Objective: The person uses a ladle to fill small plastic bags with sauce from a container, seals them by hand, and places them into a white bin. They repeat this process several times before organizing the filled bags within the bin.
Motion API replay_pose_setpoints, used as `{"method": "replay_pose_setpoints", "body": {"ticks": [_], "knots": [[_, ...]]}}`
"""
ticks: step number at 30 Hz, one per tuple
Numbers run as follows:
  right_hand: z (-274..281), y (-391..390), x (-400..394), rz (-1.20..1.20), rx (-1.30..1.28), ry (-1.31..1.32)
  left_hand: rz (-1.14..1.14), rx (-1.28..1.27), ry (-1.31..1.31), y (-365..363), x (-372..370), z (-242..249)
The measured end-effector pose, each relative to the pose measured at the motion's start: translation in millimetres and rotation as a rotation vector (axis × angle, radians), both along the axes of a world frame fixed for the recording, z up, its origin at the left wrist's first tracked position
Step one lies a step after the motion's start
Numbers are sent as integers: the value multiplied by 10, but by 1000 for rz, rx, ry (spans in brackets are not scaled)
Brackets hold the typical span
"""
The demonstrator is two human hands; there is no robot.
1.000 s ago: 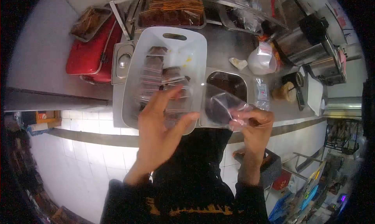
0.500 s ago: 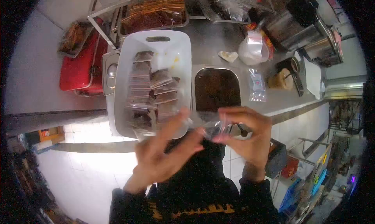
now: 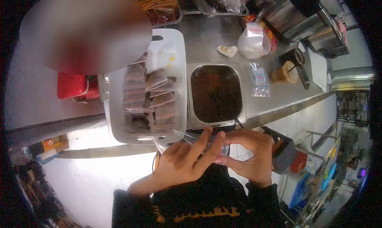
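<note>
A clear plastic bag (image 3: 191, 138) is between my two hands, in front of my dark top. My right hand (image 3: 250, 154) pinches its edge between thumb and fingers. My left hand (image 3: 185, 158) lies against the bag with its fingers stretched out and apart. Just beyond them stands a metal pan (image 3: 217, 93) of dark brown contents, with a dark handle (image 3: 238, 123) at its near right corner. Left of the pan, a white tub (image 3: 177, 49) holds several small zip bags (image 3: 135, 86) with dark brown filling.
On the metal counter (image 3: 207, 37) are a crumpled white piece (image 3: 227, 51), a white container (image 3: 254, 45), a flat clear packet (image 3: 260, 80) and a cup (image 3: 285, 73). Large metal vessels (image 3: 318, 35) stand at the back right. A blurred patch covers the upper left. A red object (image 3: 72, 85) shows below it.
The view has shifted, and the pan now shows whole. My left hand has moved right, closer to my right hand, and the bag sits lower. The blurred patch is new.
</note>
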State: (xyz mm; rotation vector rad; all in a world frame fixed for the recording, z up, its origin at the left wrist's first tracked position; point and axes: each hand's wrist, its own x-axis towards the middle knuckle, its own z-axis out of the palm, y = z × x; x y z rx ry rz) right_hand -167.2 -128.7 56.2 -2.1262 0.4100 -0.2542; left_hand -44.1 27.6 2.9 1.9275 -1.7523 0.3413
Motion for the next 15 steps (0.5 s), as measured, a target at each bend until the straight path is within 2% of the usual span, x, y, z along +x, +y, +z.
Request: {"method": "replay_pose_setpoints", "body": {"ticks": [2,4,6,7,8,9,10,11,15], "knots": [[20,-2,2,1,20,19,0,20,28,14,11,37],[35,-13,-23,-176,-94,-81,0,44,57,7,26,47],[-49,-82,-50,-386,-385,-10,2,-167,582,-41,62,44],[-95,-116,-48,-413,-472,146,7,-170,697,-39,94,118],[-148,-142,-41,-436,-558,301,17,-168,691,-28,99,114],[-228,-151,-37,-428,-552,296,-3,-203,823,-13,97,104],[-322,-156,-41,-395,-521,442,-25,-239,957,7,95,98],[-382,-151,-39,-361,-490,591,-18,-236,956,31,96,114],[-467,-163,117,-387,-488,630,-62,-169,1144,91,5,128]]}}
